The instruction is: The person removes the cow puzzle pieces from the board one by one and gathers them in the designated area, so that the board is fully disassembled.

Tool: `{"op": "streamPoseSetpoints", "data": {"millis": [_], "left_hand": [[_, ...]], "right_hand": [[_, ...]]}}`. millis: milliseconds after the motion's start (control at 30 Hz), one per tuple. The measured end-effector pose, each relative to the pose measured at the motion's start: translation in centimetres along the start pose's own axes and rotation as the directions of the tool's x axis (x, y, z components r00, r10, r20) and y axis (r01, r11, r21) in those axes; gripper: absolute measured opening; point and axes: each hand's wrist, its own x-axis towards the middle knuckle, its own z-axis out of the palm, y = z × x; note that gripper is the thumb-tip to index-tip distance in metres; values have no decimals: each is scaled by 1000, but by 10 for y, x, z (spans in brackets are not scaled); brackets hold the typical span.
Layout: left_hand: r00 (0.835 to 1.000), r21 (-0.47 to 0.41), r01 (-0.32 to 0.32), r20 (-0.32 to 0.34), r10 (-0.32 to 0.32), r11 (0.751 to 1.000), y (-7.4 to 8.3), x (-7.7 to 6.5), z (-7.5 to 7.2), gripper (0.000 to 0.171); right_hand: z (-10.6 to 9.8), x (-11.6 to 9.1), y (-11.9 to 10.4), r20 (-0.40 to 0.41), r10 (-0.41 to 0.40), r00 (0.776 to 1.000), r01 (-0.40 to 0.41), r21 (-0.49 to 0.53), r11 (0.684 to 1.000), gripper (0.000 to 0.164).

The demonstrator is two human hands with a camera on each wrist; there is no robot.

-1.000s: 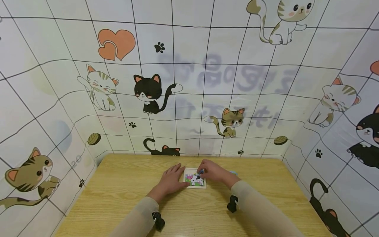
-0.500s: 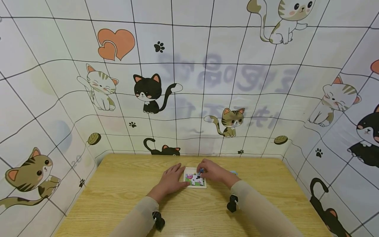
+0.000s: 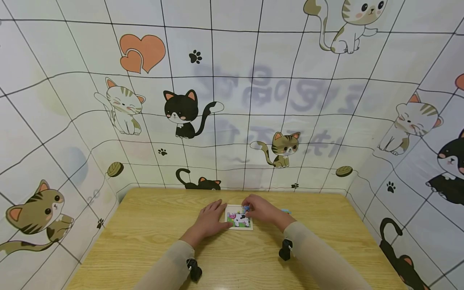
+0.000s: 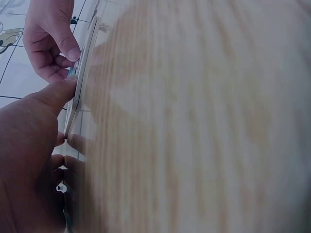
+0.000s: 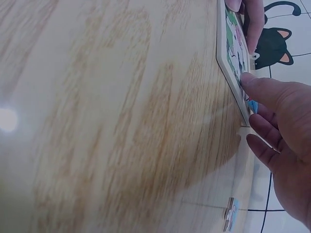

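A small framed jigsaw puzzle (image 3: 239, 227) with a cow picture lies on the wooden table. My left hand (image 3: 209, 220) rests along its left side, thumb on the near left corner and fingers fairly straight. At the upper right of the puzzle, my right hand (image 3: 260, 209) pinches a blue puzzle piece (image 3: 247, 208) between thumb and fingers. In the right wrist view a bit of blue (image 5: 252, 105) shows under the right fingers, and the thumb touches the picture. Whether the piece sits flat in the frame is hidden by the fingers.
Another light-blue puzzle piece (image 3: 286, 211) lies on the table behind my right wrist; the right wrist view shows this loose piece (image 5: 231, 214) too. The wooden table (image 3: 232, 262) ends at a wall sheet (image 3: 232, 121) printed with cartoon cats.
My right fingers have shifted very slightly at the blue piece, and more of it shows. The left hand and the puzzle frame stay in place.
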Motion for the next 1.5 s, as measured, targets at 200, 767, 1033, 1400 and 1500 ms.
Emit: {"op": "streamPoseSetpoints", "data": {"millis": [200,767,1033,1400,1500], "left_hand": [[1000,1,2,4,-2,1000,3,-1,-1,89],[1000,9,-3,-1,3,1000,0,1,0,90],[1000,13,7,1,-7,1000,-6,4,5,92],[1000,-24,-8,-23,8,1000,-12,5,10,90],[1000,-24,-9,-20,8,1000,-12,5,9,91]], "right_hand": [[-3,-2,-1,16,0,1000,0,-10,1000,34],[-9,0,-1,-14,-8,1000,7,-130,991,35],[-12,-7,-4,-60,-15,998,11,-66,998,32],[-29,-19,-10,-102,-55,993,59,32,998,30],[-36,-23,-13,-114,-59,992,61,19,998,27]]}}
